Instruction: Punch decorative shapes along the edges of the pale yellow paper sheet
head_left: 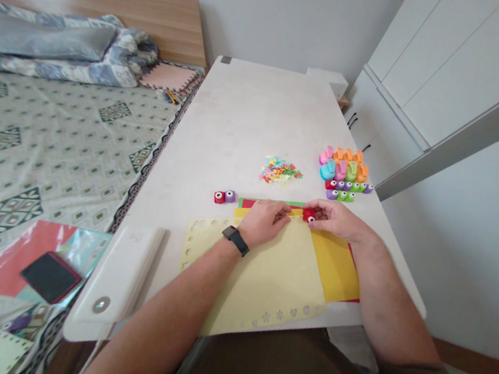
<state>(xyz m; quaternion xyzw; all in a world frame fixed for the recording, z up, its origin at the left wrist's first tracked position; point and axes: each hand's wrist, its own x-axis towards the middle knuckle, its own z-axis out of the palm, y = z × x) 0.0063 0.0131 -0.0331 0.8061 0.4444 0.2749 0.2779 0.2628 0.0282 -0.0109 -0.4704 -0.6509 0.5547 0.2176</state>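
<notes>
My right hand (336,218) grips a small red craft punch (308,216) at the far right corner of a pale yellow sheet of paper (266,279). Along the sheet's far edge, my left hand (268,216) has its fingers curled in and pinches the paper; its thumb is partly hidden. Shapes such as flowers and hearts are cut out along the sheet's near and left edges. Beneath it lie a deeper yellow sheet (337,269) and red and green sheets, which show only as edges. A red punch (219,197) and a purple punch (230,196) stand left of my left hand.
Colourful paper cut-outs (278,171) lie heaped beyond my hands. Several larger punches (344,166) and small punches (343,190) stand in rows at the right. A white device with a cord (117,274) occupies the table's left edge, beside a bed (56,147).
</notes>
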